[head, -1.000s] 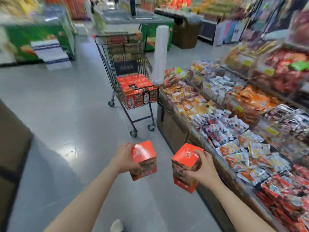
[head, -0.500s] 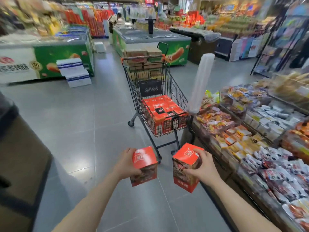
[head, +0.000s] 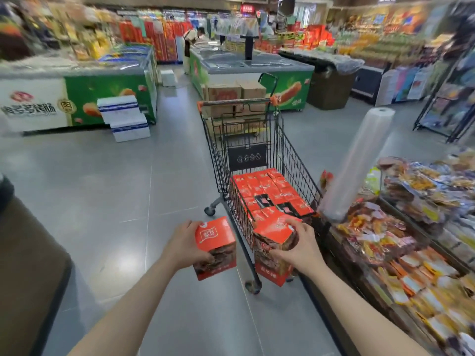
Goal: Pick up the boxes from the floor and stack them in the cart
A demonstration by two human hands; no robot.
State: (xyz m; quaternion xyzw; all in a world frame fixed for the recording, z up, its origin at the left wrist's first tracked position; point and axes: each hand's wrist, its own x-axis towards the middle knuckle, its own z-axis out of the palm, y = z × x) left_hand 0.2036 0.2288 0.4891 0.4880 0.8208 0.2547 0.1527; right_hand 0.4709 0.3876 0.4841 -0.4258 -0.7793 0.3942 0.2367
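My left hand (head: 183,249) grips one red box (head: 215,246) by its left side, held upright just left of the cart. My right hand (head: 299,247) holds a second red box (head: 273,249) by its right side and top, right in front of the cart's near end. The black wire cart (head: 288,152) stands straight ahead, its orange handle at the far end. Several red boxes (head: 267,194) lie packed in a flat layer in its basket.
A snack display (head: 411,227) runs along the right, with a roll of plastic bags (head: 357,163) standing on it. A brown counter (head: 25,265) is at the left. Green freezers (head: 102,93), white boxes (head: 123,119) and cardboard cartons (head: 231,93) stand beyond. A person (head: 191,47) is far back.
The cart has drawn much closer; both held boxes now sit right at its near end. The view has tilted up, showing more of the store behind.
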